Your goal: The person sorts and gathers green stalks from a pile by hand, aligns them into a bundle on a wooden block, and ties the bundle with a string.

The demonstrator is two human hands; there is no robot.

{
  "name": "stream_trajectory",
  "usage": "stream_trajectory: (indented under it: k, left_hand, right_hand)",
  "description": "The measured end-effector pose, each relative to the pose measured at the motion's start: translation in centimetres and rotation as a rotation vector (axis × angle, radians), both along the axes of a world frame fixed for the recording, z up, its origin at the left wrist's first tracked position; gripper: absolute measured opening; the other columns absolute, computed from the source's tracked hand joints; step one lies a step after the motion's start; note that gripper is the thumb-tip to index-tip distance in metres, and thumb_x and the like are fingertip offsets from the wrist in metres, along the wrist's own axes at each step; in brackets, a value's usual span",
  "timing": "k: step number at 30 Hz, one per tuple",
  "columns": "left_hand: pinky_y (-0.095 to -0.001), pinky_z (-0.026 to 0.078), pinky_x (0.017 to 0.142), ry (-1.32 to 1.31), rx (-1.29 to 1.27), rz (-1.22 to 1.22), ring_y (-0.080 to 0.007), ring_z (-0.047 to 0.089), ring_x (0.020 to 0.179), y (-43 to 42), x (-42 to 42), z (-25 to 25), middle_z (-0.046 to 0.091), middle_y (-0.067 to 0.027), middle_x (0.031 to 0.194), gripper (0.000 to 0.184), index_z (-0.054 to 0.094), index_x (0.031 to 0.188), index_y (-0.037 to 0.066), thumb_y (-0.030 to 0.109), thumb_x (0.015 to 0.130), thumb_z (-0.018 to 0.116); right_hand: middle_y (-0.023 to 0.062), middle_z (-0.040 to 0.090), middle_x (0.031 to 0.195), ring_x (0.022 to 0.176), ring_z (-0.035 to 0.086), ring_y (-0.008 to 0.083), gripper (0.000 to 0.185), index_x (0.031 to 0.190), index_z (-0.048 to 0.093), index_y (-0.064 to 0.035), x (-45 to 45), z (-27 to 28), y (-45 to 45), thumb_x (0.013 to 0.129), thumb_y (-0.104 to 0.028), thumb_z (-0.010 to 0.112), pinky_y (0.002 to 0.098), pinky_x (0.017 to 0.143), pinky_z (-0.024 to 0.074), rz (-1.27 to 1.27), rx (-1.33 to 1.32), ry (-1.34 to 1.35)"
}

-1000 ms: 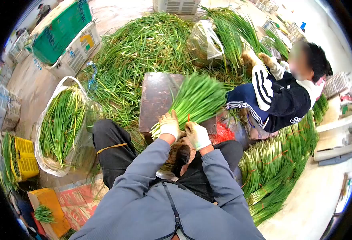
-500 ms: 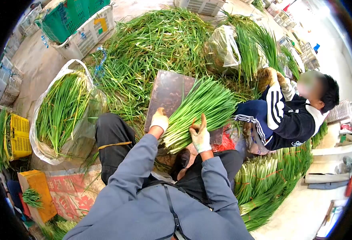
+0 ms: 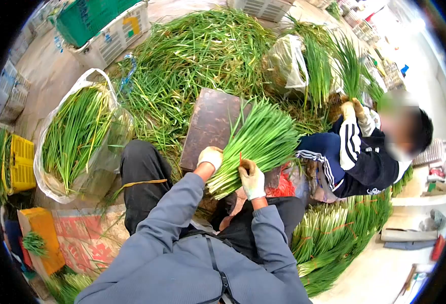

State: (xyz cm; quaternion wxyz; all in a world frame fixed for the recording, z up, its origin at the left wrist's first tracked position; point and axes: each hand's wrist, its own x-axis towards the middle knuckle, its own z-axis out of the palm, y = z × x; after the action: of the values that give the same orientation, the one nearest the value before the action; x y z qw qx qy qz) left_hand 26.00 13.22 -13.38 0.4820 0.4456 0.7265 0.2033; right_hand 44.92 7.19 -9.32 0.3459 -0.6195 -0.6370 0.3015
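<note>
A bunch of green chives [image 3: 261, 137] lies across a dark brown board [image 3: 210, 119] in front of me, its pale stem ends towards my knees. My left hand [image 3: 211, 158], in a white glove, is closed round the left side of the bunch, its fingers partly hidden by the stems. My right hand [image 3: 252, 180], also gloved, is at the stems' right side. Its thumb and fingers pinch a thin red tie [image 3: 240, 157] that stands up against the stems. Whether the tie passes round the bunch I cannot tell.
Loose chives [image 3: 202, 50] are heaped beyond the board. A clear plastic bag [image 3: 43, 167] of chives stands left, near a yellow crate [image 3: 23, 164]. A co-worker [image 3: 370, 157] sits at right, hands on chives. Tied bunches [image 3: 334, 228] lie in rows at lower right.
My right hand's raised index finger has bent down, and the fingers have closed at the red tie. My left hand has shifted slightly right along the bunch. The co-worker's hands have moved slightly.
</note>
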Motion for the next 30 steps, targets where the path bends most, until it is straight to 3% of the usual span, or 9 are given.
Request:
stream_trajectory:
  k: [3,5,7,9,14,16,23,25,30]
  left_hand:
    - [-0.0419,0.054,0.091,0.025,0.101,0.063,-0.0354,0.07,0.099,-2.1,1.0,3.7,0.073,-0.0193,0.1,0.028,0.078,0.1,0.013,0.021,0.08,0.06]
    - [-0.041,0.053,0.088,-0.04,0.174,0.06,-0.0358,0.069,0.096,-3.0,1.8,3.9,0.072,-0.0207,0.1,0.028,0.076,0.106,0.009,0.017,0.086,0.057]
    - [-0.0429,0.053,0.087,-0.012,0.27,0.027,-0.0378,0.068,0.096,-3.9,2.3,4.1,0.072,-0.0204,0.099,0.027,0.073,0.107,0.008,0.016,0.088,0.056]
    - [-0.0456,0.053,0.086,0.042,0.358,0.037,-0.0395,0.067,0.095,-4.4,2.6,4.3,0.071,-0.0197,0.099,0.025,0.07,0.109,0.007,0.015,0.089,0.056]
    - [-0.0502,0.052,0.085,0.105,0.228,0.065,-0.0411,0.067,0.095,-1.4,1.6,2.4,0.07,-0.0212,0.099,0.02,0.066,0.106,0.008,0.02,0.091,0.059]
    - [-0.0496,0.053,0.086,0.156,0.103,0.031,-0.042,0.067,0.097,0.5,1.0,2.8,0.07,-0.0232,0.101,0.028,0.064,0.108,0.007,0.027,0.089,0.065]
    - [-0.0461,0.055,0.088,0.313,-0.003,-0.011,-0.0388,0.069,0.101,3.0,0.6,4.7,0.071,-0.0262,0.102,0.055,0.058,0.114,-0.002,0.037,0.08,0.076]
    - [-0.0449,0.055,0.088,0.338,-0.02,-0.01,-0.0385,0.069,0.101,3.4,1.1,4.3,0.071,-0.0247,0.103,0.051,0.06,0.113,0.001,0.037,0.08,0.076]
    - [-0.0434,0.056,0.087,0.32,0.018,-0.013,-0.0328,0.071,0.1,3.6,1.4,4.2,0.074,-0.0176,0.099,0.022,0.075,0.097,0.01,0.026,0.083,0.073]
  right_hand:
    - [0.0018,0.066,0.089,0.082,0.061,0.0084,0.013,0.103,0.066,-0.001,0.3,0.0,-0.2,0.09,-0.004,0.067,0.024,0.078,0.0509,0.009,-0.026,0.046]
    - [0.0165,0.072,0.105,0.094,0.07,0.0275,0.029,0.113,0.067,-0.0032,0.9,0.2,-0.3,0.087,-0.016,0.07,0.0342,0.084,0.0535,0.022,-0.146,0.045]
    - [0.0144,0.071,0.099,0.087,0.068,0.0248,0.024,0.108,0.067,-0.0033,0.7,0.5,-0.3,0.087,-0.015,0.07,0.0331,0.081,0.0531,0.015,-0.129,0.068]
    - [0.0028,0.066,0.09,0.082,0.06,0.0095,0.013,0.103,0.065,0.0011,0.4,1.2,-0.5,0.092,-0.005,0.066,0.0242,0.078,0.0502,0.024,-0.13,0.099]
    - [0.0033,0.066,0.091,0.083,0.06,0.01,0.014,0.104,0.065,0.0018,0.0,0.6,-0.4,0.093,-0.006,0.066,0.0242,0.078,0.0499,0.004,-0.135,0.21]
    - [0.0103,0.069,0.095,0.084,0.062,0.0169,0.019,0.107,0.064,-0.0003,0.0,0.5,-0.1,0.09,-0.009,0.068,0.0291,0.082,0.0501,0.007,-0.155,0.175]
    - [0.0117,0.072,0.113,0.099,0.066,0.0169,0.029,0.119,0.062,0.0031,-0.3,0.2,0.0,0.092,-0.006,0.068,0.029,0.092,0.0491,-0.003,-0.192,0.246]
    - [0.0014,0.065,0.088,0.081,0.058,0.0081,0.012,0.101,0.066,0.0004,-1.0,0.7,0.0,0.092,-0.007,0.069,0.0235,0.077,0.0493,-0.02,-0.089,0.22]
    - [0.0061,0.068,0.084,0.079,0.061,0.0118,0.014,0.097,0.068,-0.0006,-1.0,1.9,0.2,0.089,-0.012,0.07,0.0261,0.075,0.0503,-0.007,-0.101,0.114]
